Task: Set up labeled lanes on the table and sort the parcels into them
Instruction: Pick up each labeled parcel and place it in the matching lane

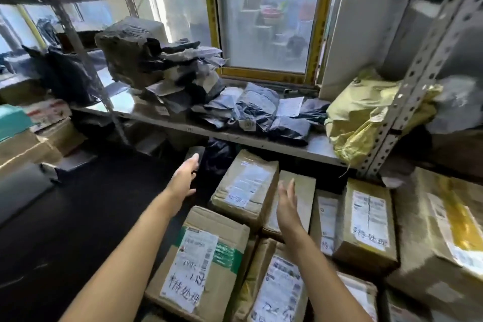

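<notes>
Now both bare arms reach forward, left hand [186, 174] and right hand [286, 200] each with grip apart, holding nothing, above cardboard parcels [244, 187] stacked beneath a metal shelf [224, 136] of bagged packages [256, 107].

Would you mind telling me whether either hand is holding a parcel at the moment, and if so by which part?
Nothing is held. The left hand and right hand are both open, fingers straight, reaching over the cardboard boxes without gripping any.

Both forearms are bare to the frame edge, with no sleeves, gloves, watch or rings showing.
</notes>
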